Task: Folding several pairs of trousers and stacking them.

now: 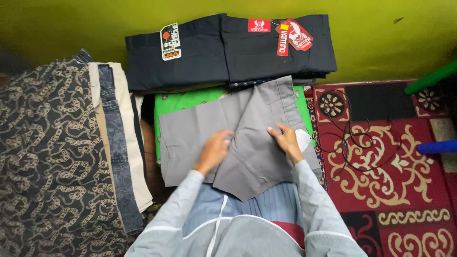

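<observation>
The grey shorts (247, 138) lay in front of the person, on top of a green cloth (183, 102), with one half folded over the other at a slant. To fold them well, I think the edges should line up and the cloth should be smoothed flat before the next fold, or bumps will show.

The left hand (214, 150) rested on the middle of the shorts. Its fingers were curled a little and seemed to press or lightly pinch the cloth at the fold; I could not tell for sure which. The right hand (287, 140) lay on the upper right part of the shorts. Its fingers were spread and pushed down flat. Neither hand had lifted the shorts off the pile.

Two stacks of dark folded pants (228, 50) with tags sat just behind, against the yellow-green wall (71, 24). A pile with a chain pattern cloth (47, 157) and jeans (116, 147) sat to the left. A red rug (395, 176) with a thin black cord (347, 135) lay to the right.
</observation>
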